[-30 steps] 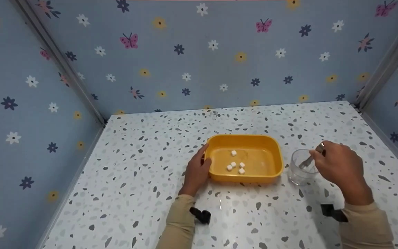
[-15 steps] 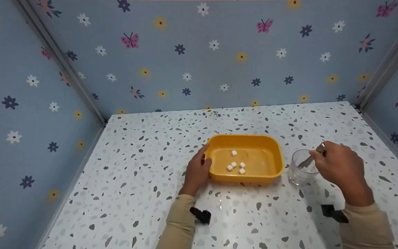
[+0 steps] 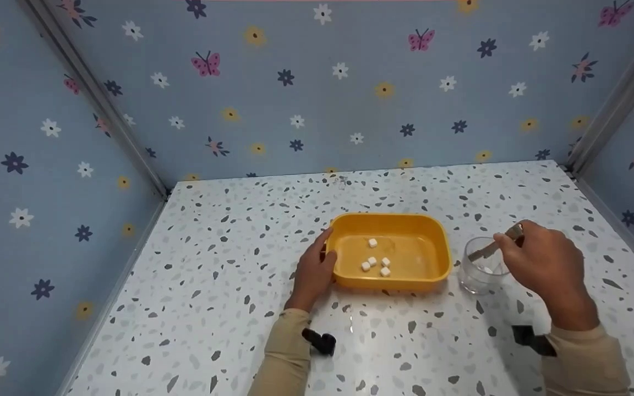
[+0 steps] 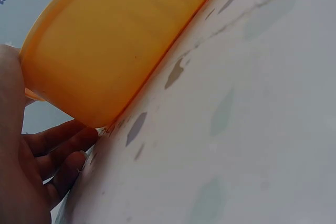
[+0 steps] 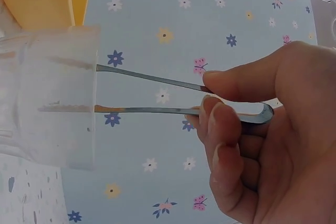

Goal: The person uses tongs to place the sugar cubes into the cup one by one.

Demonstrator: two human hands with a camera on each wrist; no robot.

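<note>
My right hand [image 3: 542, 256] pinches a small pair of metal tongs [image 5: 152, 78] between thumb and fingers. The two arms of the tongs stand apart, their tips inside a clear drinking glass [image 3: 472, 283]. Whitish pieces [image 3: 485, 269] show low in the glass. At the left end of a yellow plastic tub [image 3: 388, 284], my left hand [image 3: 313, 272] holds the side, thumb at the rim. In the left wrist view, its other fingers [image 4: 65, 140] bend beside the tub's lower corner. Several small white cubes [image 3: 385, 271] lie on the tub's floor.
The glass stands just right of the tub on a white speckled table [image 3: 212, 286]. Blue panels [image 3: 317, 99] with flowers and butterflies enclose the back and both sides. Each sleeve has a black camera mount [image 3: 321, 343] near the wrist.
My right hand has shifted slightly right, and the tongs lean flatter, their tips higher and further left in the glass. The left hand and the tub have stayed in place.
</note>
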